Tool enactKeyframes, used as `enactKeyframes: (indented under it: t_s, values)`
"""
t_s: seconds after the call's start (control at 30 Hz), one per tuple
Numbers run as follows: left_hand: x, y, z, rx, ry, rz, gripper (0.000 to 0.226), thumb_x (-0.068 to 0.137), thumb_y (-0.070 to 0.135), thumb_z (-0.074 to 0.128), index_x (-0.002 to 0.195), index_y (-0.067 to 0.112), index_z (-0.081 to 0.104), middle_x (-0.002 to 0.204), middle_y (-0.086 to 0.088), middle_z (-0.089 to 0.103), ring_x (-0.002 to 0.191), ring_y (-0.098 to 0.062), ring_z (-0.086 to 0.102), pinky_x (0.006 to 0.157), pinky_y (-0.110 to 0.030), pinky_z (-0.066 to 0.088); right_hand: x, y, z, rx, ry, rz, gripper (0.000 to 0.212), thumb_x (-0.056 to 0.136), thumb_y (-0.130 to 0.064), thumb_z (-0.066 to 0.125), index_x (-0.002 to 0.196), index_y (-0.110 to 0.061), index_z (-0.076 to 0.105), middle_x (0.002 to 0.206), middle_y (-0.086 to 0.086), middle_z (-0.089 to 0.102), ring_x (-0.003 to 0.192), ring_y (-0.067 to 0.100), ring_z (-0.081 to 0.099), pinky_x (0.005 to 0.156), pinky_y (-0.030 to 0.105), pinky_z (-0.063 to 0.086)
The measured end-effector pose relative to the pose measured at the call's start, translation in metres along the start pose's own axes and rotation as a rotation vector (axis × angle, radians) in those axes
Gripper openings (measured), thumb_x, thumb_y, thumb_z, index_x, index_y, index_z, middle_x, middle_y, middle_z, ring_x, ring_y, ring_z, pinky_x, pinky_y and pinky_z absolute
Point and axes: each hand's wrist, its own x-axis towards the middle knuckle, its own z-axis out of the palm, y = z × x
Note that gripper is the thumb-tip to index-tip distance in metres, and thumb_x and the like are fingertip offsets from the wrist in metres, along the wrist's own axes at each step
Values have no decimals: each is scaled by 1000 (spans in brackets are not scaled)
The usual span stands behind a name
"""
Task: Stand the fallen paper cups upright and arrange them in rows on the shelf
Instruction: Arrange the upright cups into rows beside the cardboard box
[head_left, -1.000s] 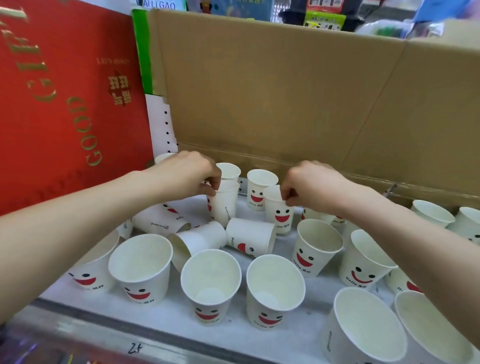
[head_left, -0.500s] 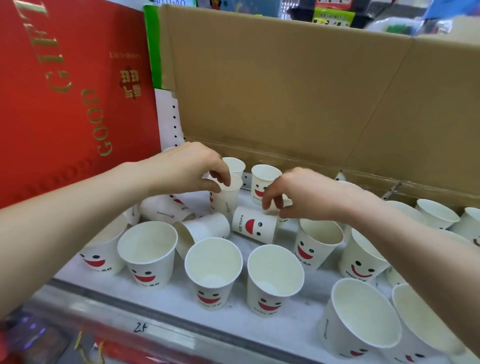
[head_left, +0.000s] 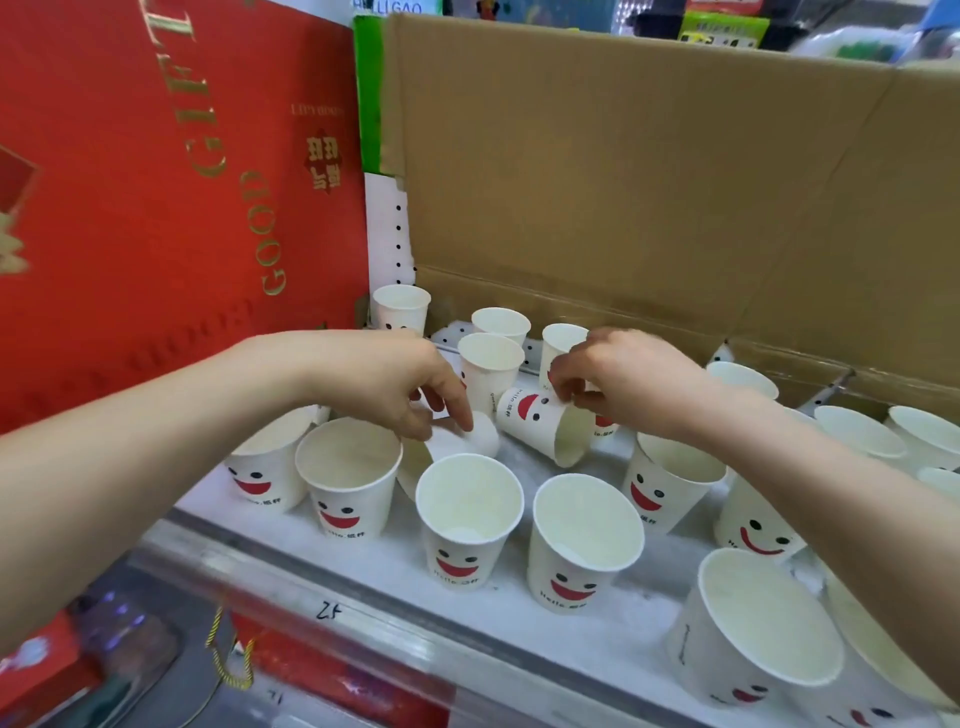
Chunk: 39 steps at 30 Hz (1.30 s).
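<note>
White paper cups with red smiley faces stand on the white shelf (head_left: 395, 566). Several upright ones form a front row, such as one cup (head_left: 467, 514) and its neighbour (head_left: 584, 540). My right hand (head_left: 618, 382) pinches a tilted cup (head_left: 537, 426) by its base, mouth pointing down to the right. A fallen cup (head_left: 470, 441) lies on its side behind the front row, and the fingers of my left hand (head_left: 395, 379) grip it. More upright cups (head_left: 491, 364) stand at the back.
A red gift box (head_left: 156, 182) walls off the left side. A brown cardboard box (head_left: 649, 171) stands behind the cups. The shelf's front rail (head_left: 332, 608) carries a handwritten mark. More upright cups crowd the right (head_left: 753, 623).
My left hand has dropped from the back cups onto the fallen cup near the front row. My right hand has lifted and tilted the other fallen cup, its mouth now facing down-right.
</note>
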Motion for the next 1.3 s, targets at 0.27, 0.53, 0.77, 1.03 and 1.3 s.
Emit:
enactKeyframes:
  t_s: [0.27,0.53,0.77,1.03,1.3]
  values:
    - [3,1,0,-10,-45,-38,39,76,31,65,109,51,64,111,26,64,104,6,56,90,-30,50,15,14,-29,150,-50,96,15,84,-15,64,93,-27,70,87,-6,67,78,17,56,68,29,47]
    - [7,0,4,32,-39,-10,35,77,29,75,107,45,67,114,26,62,99,6,57,86,-24,49,21,12,-16,174,-267,251,13,79,-19,71,91,-25,72,80,-6,65,74,13,58,65,28,51]
    - [14,1,3,153,162,6,19,82,26,66,97,37,71,98,21,69,77,13,58,65,-8,44,12,13,-21,55,-190,245,11,74,-29,76,71,-25,66,74,-3,65,74,19,60,58,25,45]
    - [22,2,12,225,126,-26,31,78,28,69,107,41,66,106,25,65,84,10,57,74,-19,50,5,14,-22,43,-119,228,14,79,-38,73,84,-26,68,82,-2,64,76,21,58,57,25,39]
    - [25,10,4,323,419,-77,18,83,26,63,98,34,72,86,16,72,74,-1,63,66,-29,52,3,19,-24,74,10,242,14,85,-36,65,91,-26,72,88,2,66,78,25,58,62,28,45]
